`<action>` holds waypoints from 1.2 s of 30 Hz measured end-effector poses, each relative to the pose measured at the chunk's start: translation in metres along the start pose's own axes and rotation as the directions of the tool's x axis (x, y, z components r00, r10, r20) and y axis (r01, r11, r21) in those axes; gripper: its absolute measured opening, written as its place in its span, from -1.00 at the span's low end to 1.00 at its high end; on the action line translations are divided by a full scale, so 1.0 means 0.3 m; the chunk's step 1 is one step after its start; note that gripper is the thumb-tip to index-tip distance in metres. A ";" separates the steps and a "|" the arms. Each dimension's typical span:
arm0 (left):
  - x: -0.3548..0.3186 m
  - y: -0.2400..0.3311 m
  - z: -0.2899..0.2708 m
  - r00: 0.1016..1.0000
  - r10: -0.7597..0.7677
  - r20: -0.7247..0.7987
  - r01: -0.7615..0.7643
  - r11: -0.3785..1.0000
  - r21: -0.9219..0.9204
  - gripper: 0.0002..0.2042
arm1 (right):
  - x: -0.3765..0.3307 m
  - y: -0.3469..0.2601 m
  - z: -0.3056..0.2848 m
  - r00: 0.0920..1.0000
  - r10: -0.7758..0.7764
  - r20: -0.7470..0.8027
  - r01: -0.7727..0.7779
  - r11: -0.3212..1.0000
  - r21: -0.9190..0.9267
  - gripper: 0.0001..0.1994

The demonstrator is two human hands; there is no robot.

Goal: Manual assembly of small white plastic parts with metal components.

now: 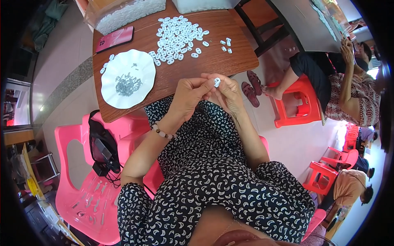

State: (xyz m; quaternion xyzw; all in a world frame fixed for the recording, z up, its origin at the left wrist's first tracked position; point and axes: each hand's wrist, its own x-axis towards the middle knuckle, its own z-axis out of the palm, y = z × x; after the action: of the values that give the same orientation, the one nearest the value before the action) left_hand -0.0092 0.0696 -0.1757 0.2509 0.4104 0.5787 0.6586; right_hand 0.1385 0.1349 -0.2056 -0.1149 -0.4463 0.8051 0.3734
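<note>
- Landmark: the white scalloped plate (pixel 123 88) on the brown wooden table (pixel 213 57); every place below is read from it.
- On the plate, near its middle, lies a heap of small grey metal pieces (pixel 127 84); a few white bits sit by its upper-left rim.
- Above the plate, a red phone (pixel 115 39) lies flat near the table's far left corner.
- Right of and above the plate spreads a loose pile of small white plastic parts (pixel 178 39), with a few strays further right.
- Right of the plate, just off the table's near edge, the left hand (pixel 189 97) has its fingers drawn together toward the right hand; whether they press on anything I cannot tell.
- Further right again, touching the left hand, the right hand (pixel 230 95) has its fingers clamped on one small white plastic part (pixel 217 83), held up between both hands over the lap.
- That part looks pale, rounded and glossy, with a dark spot that may be a hole; it is too small to tell more.
- Risk, as I judge it: the part is tiny and smooth and held beyond the table edge, so a loosened pinch would likely send it into the patterned dress or onto the floor.
- A sleeve or wrist swung back toward the plate might scatter the metal pieces.
</note>
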 end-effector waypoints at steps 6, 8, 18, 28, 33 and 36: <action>-0.001 -0.014 -0.010 1.000 -0.010 -0.009 0.010 1.000 -0.015 -0.80 | 0.001 0.016 -0.015 1.000 0.015 -0.025 -0.016 0.999 -0.029 -0.58; 0.003 -0.018 -0.015 1.000 -0.015 -0.007 0.015 1.000 -0.017 -0.80 | 0.001 0.010 -0.001 1.000 0.015 -0.027 -0.015 1.000 -0.021 -0.57; 0.013 -0.028 -0.022 1.000 -0.031 0.005 0.031 1.000 0.007 -0.75 | -0.011 0.010 0.001 1.000 0.026 -0.009 -0.026 1.000 -0.016 -0.47; 0.015 -0.042 -0.021 0.999 -0.053 0.012 0.053 0.999 -0.011 -0.78 | -0.020 0.005 -0.012 0.998 0.048 -0.029 -0.049 0.998 -0.028 -0.47; 0.016 -0.053 -0.030 0.999 -0.051 0.017 0.052 0.999 -0.014 -0.80 | -0.020 0.022 -0.037 0.997 0.074 -0.003 -0.074 0.997 -0.006 -0.50; 0.017 -0.051 -0.031 0.998 -0.062 0.018 0.062 0.998 -0.007 -0.80 | -0.015 0.028 -0.045 0.997 0.080 0.008 -0.080 0.997 0.016 -0.52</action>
State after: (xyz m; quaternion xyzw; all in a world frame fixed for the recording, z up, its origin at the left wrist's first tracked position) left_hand -0.0084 0.0702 -0.1942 0.2408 0.4099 0.5573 0.6807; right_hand 0.1446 0.1374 -0.2207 -0.1268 -0.4361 0.8234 0.3402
